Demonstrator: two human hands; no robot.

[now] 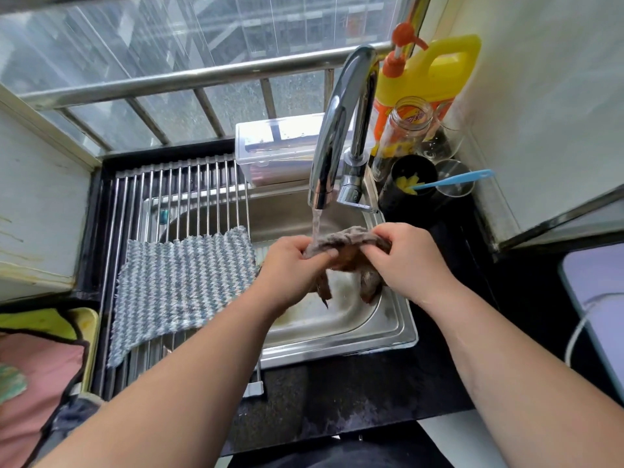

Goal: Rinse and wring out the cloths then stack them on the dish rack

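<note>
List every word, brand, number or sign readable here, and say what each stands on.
Nothing here reads clearly.
Orange label on the yellow detergent jug, seen partly through the glass jar: a few light characters, too blurred to read.
No other print is visible.

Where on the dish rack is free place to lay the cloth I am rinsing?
On the dish rack the back rods are bare, between the zigzag cloth and the window side, left of the clear box. Crowded: the corner right of the faucet, with bottle, jar, glasses.
</note>
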